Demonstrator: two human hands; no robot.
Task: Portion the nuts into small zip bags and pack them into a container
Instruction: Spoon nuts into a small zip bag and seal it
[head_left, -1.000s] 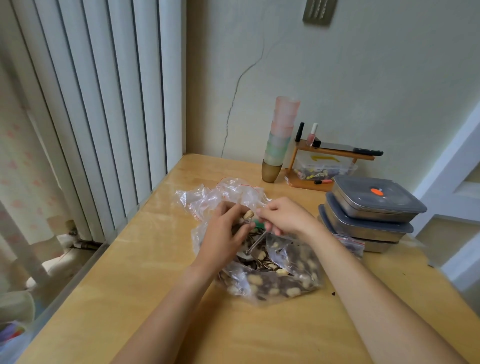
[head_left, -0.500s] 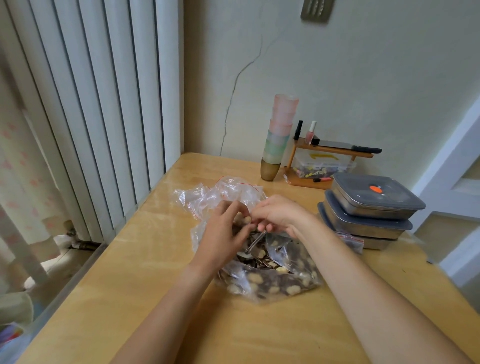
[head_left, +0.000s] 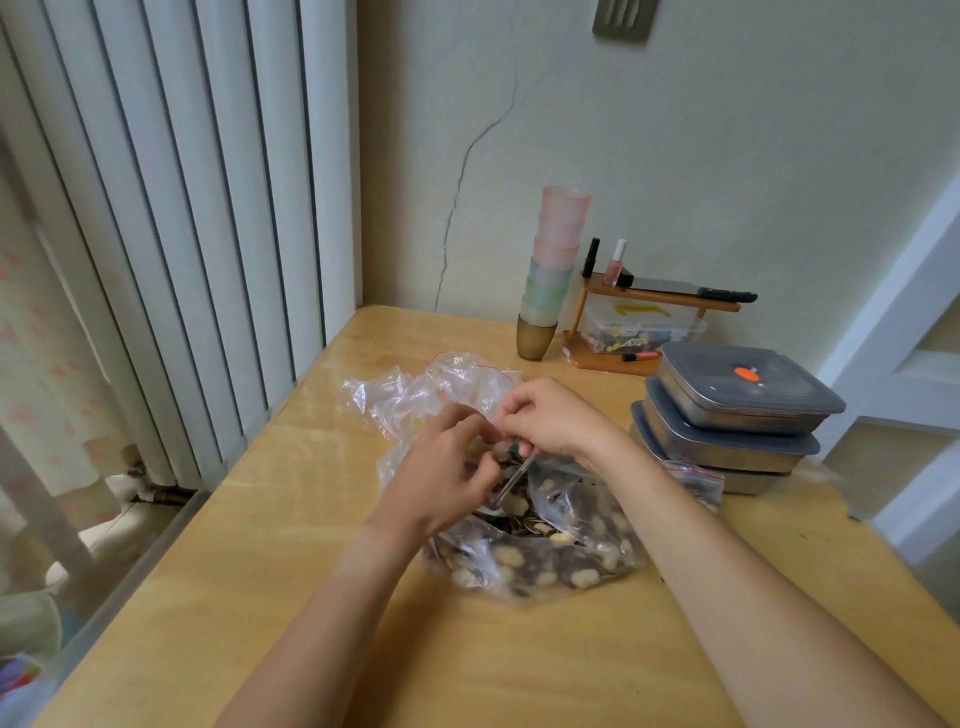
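Left hand (head_left: 441, 473) grips the big clear plastic bag of mixed nuts (head_left: 540, 540) mid-table. Right hand (head_left: 550, 415) fingers pinch a thin metal spoon (head_left: 511, 480). Floppy bag mouth could collapse, spilling nuts.

Soft daylight from my left, glare on the table (head_left: 291, 447) edge. Hands slightly motion-blurred, wide-angle bends the blinds (head_left: 171, 208), overall soft.

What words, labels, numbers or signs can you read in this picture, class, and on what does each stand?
No legible text anywhere.
Yellow mark on the clear box under the wooden shelf: an arrow-like shape, no readable words.
Orange spot on the top container lid: no lettering legible.
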